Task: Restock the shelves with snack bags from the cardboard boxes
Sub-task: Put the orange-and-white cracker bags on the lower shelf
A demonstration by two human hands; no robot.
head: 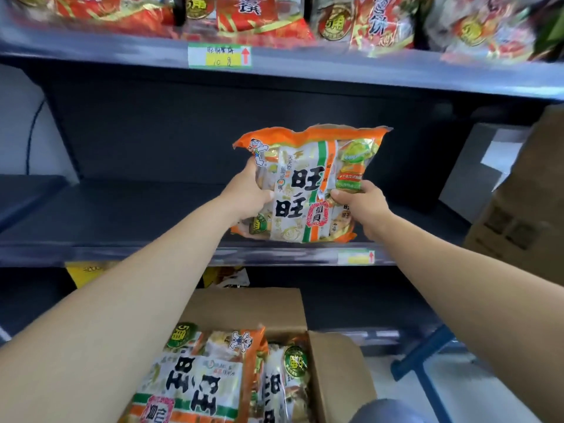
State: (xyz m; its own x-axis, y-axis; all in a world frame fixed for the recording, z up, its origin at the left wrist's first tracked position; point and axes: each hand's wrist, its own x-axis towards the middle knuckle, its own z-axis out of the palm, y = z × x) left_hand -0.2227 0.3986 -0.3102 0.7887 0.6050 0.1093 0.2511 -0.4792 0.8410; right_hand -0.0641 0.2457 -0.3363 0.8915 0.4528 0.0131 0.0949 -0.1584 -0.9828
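An orange and white snack bag (308, 184) stands upright at the front edge of the dark middle shelf (128, 221). My left hand (247, 196) grips its left side, thumb on the front. My right hand (361, 206) grips its right side. Below, an open cardboard box (335, 370) holds more of the same snack bags (207, 380).
The upper shelf (335, 68) carries red snack bags (250, 16) and a price label (219, 55). Another cardboard box (518, 209) leans at the right, beside a white box (482, 166). A blue metal frame (427, 358) stands on the floor at lower right.
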